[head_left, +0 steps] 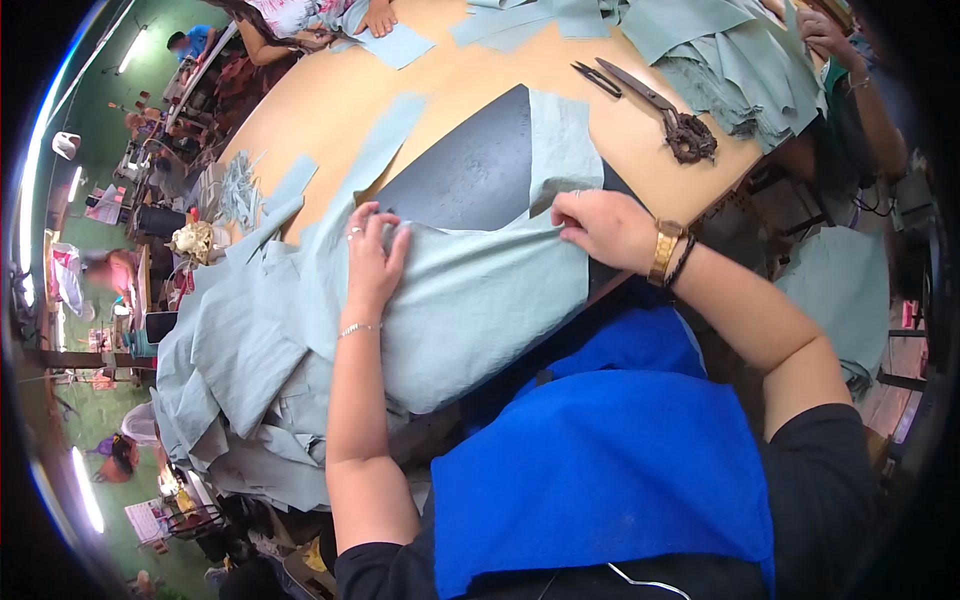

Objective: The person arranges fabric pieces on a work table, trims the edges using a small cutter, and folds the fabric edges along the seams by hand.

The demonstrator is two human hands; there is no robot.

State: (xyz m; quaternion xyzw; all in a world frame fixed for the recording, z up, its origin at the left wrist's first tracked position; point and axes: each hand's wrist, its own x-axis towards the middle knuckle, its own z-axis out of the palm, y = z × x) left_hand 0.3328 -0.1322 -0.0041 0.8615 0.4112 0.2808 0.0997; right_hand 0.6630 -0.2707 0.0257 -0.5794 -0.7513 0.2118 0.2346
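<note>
A pale green cloth piece (pixel 470 300) is spread over the near edge of the table, partly on a dark board (pixel 455 175). My right hand (pixel 605 228) pinches the cloth's upper edge at the right, thumb and fingertips together. At the left, my left hand (pixel 376 258) rests on the cloth with its fingers apart, near the board's left corner. A strip of the same cloth (pixel 560 135) lies over the board's right part, beyond my right hand. More cloth (pixel 240 350) is heaped at the left, hanging over the table's edge.
Large scissors (pixel 650 95) with wrapped handles and small dark snips (pixel 597 80) lie on the table (pixel 470 75). A cloth pile (pixel 730 70) covers the far right. Thread scraps (pixel 240 190) sit at the left edge. Other people's hands (pixel 377 18) (pixel 828 40) are at the far side.
</note>
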